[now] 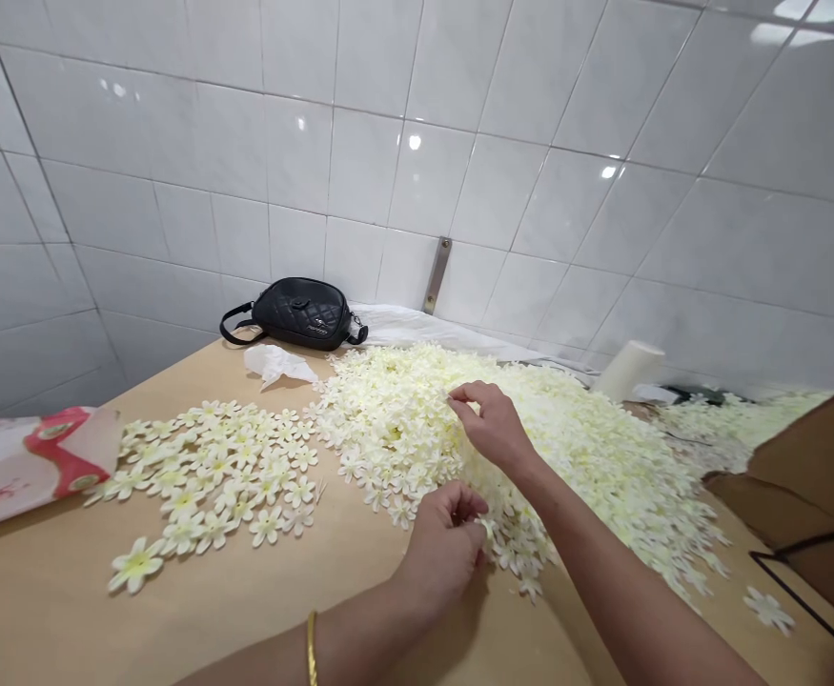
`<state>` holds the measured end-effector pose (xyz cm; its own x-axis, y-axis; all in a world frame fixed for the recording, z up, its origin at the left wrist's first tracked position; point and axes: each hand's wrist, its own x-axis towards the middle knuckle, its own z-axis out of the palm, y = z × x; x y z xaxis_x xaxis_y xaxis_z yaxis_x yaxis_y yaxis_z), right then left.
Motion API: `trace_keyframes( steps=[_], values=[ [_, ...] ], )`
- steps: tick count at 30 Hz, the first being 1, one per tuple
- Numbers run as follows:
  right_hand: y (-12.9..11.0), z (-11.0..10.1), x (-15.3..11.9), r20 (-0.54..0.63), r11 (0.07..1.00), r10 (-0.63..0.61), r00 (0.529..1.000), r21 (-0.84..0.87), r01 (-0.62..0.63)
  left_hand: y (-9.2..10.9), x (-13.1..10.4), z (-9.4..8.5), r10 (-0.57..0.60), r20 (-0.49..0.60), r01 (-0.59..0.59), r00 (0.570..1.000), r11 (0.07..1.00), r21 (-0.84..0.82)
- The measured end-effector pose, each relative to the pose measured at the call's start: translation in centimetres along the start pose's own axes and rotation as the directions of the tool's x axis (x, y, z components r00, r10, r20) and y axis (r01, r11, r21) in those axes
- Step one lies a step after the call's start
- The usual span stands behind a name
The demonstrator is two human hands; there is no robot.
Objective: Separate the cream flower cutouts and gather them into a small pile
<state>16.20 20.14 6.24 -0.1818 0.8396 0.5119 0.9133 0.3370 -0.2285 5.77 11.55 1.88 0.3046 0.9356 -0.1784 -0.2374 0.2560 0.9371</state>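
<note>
A large heap of pale yellow-white artificial flowers (574,448) spreads over the tan table (245,619). My left hand (449,538), with a gold bangle on its wrist, is closed at the heap's front edge; its fingertips are pinched beside a flower, and what they hold is too small to make out. Over the middle of the heap is my right hand (492,419), thumb and forefinger close together, with anything between them too small to tell. To the left lies a flatter group of loose flowers (223,467), spread out singly.
At the back left sit a black bag (302,312) and a crumpled white tissue (277,364). A pink and white package (37,462) lies at the left edge. A white roll (629,370) stands behind the heap; brown cardboard (809,486) is at the right.
</note>
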Motion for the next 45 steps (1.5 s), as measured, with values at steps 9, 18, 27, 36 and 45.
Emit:
trace_keyframes(
  steps=[9, 18, 27, 36, 45],
  values=[
    [0.2, 0.2, 0.3, 0.041, 0.989, -0.011, 0.999, -0.147, 0.017, 0.1, 0.1, 0.1, -0.010, -0.002, 0.010, 1.000, 0.999, -0.036],
    [0.2, 0.2, -0.2, -0.081, 0.950, -0.079, 0.994, -0.308, 0.050, -0.3, 0.4, -0.1, -0.003, -0.002, 0.003, 1.000, 0.999, -0.036],
    [5.1, -3.4, -4.6, -0.416, 0.980, 0.155, 0.896, -0.051, -0.193, 0.1, 0.5, -0.4, -0.123, 0.008, 0.122, 0.992, 0.969, -0.213],
    [5.1, -1.8, -6.4, -0.306, 0.975, 0.115, 0.945, -0.145, -0.165, 0.2, 1.1, -0.8, -0.092, 0.087, 0.112, 0.992, 0.958, -0.263],
    [2.8, -3.0, -7.9, -0.288, 0.986, 0.141, 0.947, 0.132, -0.106, 0.4, 1.1, -1.0, -0.089, 0.063, 0.100, 0.994, 0.972, -0.214]
  ],
)
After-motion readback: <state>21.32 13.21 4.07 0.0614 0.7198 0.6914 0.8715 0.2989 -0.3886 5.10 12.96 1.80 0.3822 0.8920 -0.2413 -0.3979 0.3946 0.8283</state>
